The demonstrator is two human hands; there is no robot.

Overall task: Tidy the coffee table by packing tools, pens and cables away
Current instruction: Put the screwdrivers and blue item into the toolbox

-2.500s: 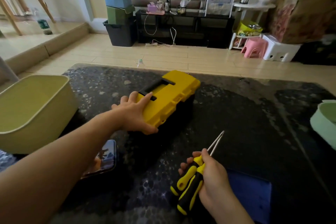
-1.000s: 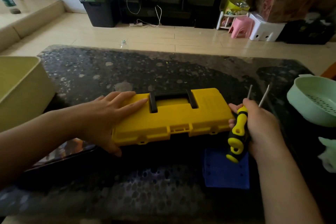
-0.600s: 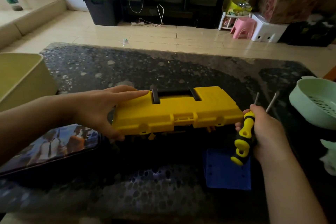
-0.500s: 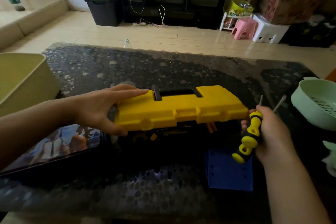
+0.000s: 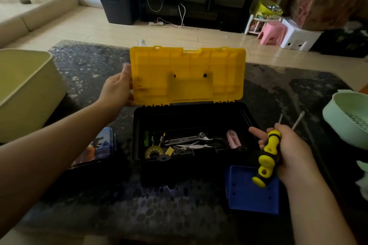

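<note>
A black toolbox (image 5: 196, 167) stands open in the middle of the dark coffee table (image 5: 278, 89). Its yellow lid (image 5: 187, 75) is raised upright, and my left hand (image 5: 117, 88) grips the lid's left edge. Inside lie a metal wrench (image 5: 186, 139), a pink item (image 5: 233, 139) and several small tools. My right hand (image 5: 286, 149), just right of the box, holds two yellow-and-black screwdrivers (image 5: 266, 160) with the shafts pointing up and away.
A pale yellow bin (image 5: 25, 93) sits at the table's left. A phone (image 5: 95, 148) lies under my left forearm. A blue flat piece (image 5: 253, 193) lies in front of the box's right corner. A mint-green strainer bowl (image 5: 348, 117) is at the right edge.
The toolbox was turned to face me, then my left hand swung the yellow lid from closed to fully upright. My right hand kept hold of the screwdrivers beside the box.
</note>
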